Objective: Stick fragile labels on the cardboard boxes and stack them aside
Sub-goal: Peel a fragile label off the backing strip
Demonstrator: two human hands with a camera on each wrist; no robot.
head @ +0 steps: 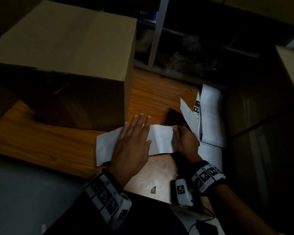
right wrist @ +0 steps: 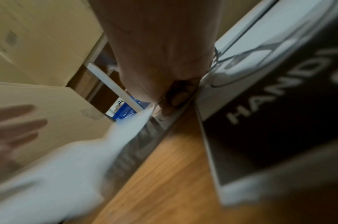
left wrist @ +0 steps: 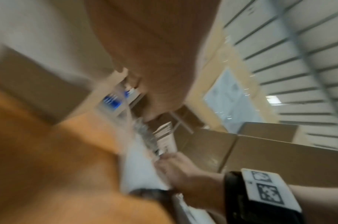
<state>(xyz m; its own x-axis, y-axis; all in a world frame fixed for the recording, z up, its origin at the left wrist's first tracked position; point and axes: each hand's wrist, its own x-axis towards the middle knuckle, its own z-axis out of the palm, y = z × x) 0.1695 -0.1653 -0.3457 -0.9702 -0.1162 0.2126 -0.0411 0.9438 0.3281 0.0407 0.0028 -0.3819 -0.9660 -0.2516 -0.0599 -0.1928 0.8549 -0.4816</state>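
Observation:
A large cardboard box (head: pixel 66 56) stands on the wooden table (head: pixel 41 141) at the upper left. In front of it lies a white label strip (head: pixel 161 139), blank side up. My left hand (head: pixel 132 143) lies flat on the strip's left part with its fingers straight. My right hand (head: pixel 185 139) pinches the strip's right edge. The blurred right wrist view shows my fingertips (right wrist: pixel 175 97) closed on the sheet edge, beside a black-printed fragile label (right wrist: pixel 279 121). A pile of label sheets (head: pixel 210 119) lies just right of my right hand.
A second cardboard box (head: pixel 292 68) stands at the far right. A grey metal shelf frame (head: pixel 158 31) rises behind the table. More boxes (left wrist: pixel 279 154) show in the left wrist view. A pale cardboard sheet (head: pixel 156 175) lies at the table's near edge.

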